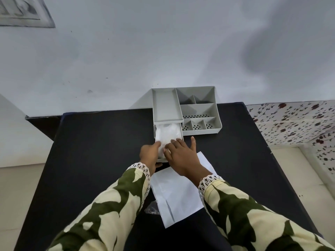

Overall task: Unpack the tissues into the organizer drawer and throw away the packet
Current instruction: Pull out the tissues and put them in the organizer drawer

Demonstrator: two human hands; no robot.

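From the head camera, a black table (90, 151) fills the middle and lower part of the frame, pushed up against a pale wall. Just above the centre stands a grey desk organizer (197, 109), with a long tray on its left side and several small open compartments on its right, some with perforated floors. Its drawer (158, 132) is pulled out toward the bottom of the frame, under the long tray, and a stack of white tissues (168, 135) lies inside it. Both hands meet at the near end of the drawer. The left hand (149, 153) rests at the drawer's lower left corner, fingers reaching onto the tissues and thumb tucked below the drawer front; whether it grips anything I cannot tell. The right hand (183, 153) lies flat with its fingers spread, fingertips on the tissues, pinching nothing. Below the hands, in the lower centre, a flat white packet (174, 194) lies on the table, partly under the right wrist. A small scrap of clear plastic (152, 209) sits at the packet's lower left edge. Both sleeves (112, 205) are cream with green patches and lace cuffs. Floral tiles (293, 120) show at the right edge.
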